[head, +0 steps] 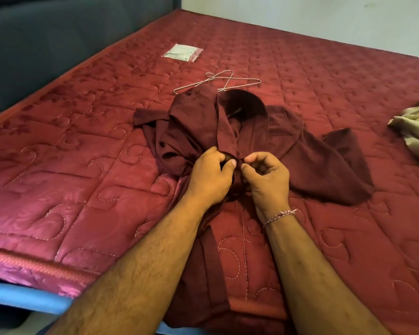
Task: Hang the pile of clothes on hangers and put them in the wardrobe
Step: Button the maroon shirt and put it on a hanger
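Left hand [209, 172] curled, thumb and fingers pinching the front edge of the shirt [228, 141]. Right hand [266, 175] likewise curled, fingertips pinching the facing edge, the two hands almost touching at the shirt's front opening. String bracelet [279, 216] round the right wrist.

Shirt dark maroon, crumpled, lying on the bed [82, 165], collar standing open beyond the hands, one sleeve spread right of the hands, lower part trailing toward the bed's near edge between the forearms.

Beyond the shirt's collar, two wire hangers [218, 82] crossed flat on the bed, one end tucked just under the fabric. Farther beyond the shirt, a flat plastic packet [183, 52]. Well right of the shirt, at the picture's edge, a bunched beige garment [416, 131].
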`<state>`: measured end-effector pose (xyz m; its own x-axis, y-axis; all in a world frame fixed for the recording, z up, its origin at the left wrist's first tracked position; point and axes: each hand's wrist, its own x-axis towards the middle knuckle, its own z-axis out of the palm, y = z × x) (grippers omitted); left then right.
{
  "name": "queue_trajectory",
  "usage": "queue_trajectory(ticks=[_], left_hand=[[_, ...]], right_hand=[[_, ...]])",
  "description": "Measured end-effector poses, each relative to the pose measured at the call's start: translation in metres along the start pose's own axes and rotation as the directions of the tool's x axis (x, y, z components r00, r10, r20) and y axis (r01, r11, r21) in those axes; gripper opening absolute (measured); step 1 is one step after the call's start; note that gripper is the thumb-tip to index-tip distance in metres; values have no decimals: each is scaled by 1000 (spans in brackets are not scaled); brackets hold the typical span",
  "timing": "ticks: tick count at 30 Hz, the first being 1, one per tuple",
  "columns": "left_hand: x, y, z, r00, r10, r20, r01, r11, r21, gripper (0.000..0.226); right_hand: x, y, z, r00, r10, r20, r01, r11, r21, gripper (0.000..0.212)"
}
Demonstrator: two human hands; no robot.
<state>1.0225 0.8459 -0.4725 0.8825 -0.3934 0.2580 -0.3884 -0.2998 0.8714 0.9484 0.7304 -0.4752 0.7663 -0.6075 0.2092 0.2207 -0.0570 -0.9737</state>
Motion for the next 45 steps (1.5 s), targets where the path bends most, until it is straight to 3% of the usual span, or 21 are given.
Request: queue_trajectory(ticks=[8,14,17,19,22,25,29,31,37,40,42,45], left_hand=[[1,-2,-1,999,-33,9,34,978,-204,22],[2,-6,-9,979,-84,185,156,891,-425,23],[-3,0,-16,971,-91,221,193,846,-497,15],[-6,7,-18,969,-134,209,226,824,-520,17],[-13,10,-23,967,-189,169,249,835,-490,17],[-17,2,-26,963,-193,189,257,868,-424,15],[-19,3,-26,964,-176,198,233,918,-320,30],[-20,2,-23,960,-177,218,237,927,-291,23],[-19,2,-25,948,-200,248,277,903,-329,9],[-18,0,-27,940,-231,252,320,853,-413,21],[-16,-4,-28,936,-255,241,344,805,-484,27],[-18,-3,-29,931,-244,270,354,784,-510,15]], right_hand=[[-2,-2,-4,999,-15,52,11,997,75,12],[0,-4,-8,991,36,131,-50,993,105,16],[-7,-11,-6,995,-43,91,39,998,46,17],[-10,-11,-5,986,-158,57,164,981,-105,17],[-15,-11,-5,945,-315,93,327,877,-353,19],[-23,-11,-4,879,-447,164,458,697,-552,18],[-31,-15,3,843,-485,231,470,458,-754,9],[-32,-15,6,850,-471,233,444,404,-800,11],[-37,-16,10,838,-490,239,448,368,-815,16],[-37,-15,10,809,-529,256,488,360,-795,14],[-36,-15,9,783,-554,283,539,378,-752,9],[-34,-17,7,800,-535,272,544,455,-705,10]])
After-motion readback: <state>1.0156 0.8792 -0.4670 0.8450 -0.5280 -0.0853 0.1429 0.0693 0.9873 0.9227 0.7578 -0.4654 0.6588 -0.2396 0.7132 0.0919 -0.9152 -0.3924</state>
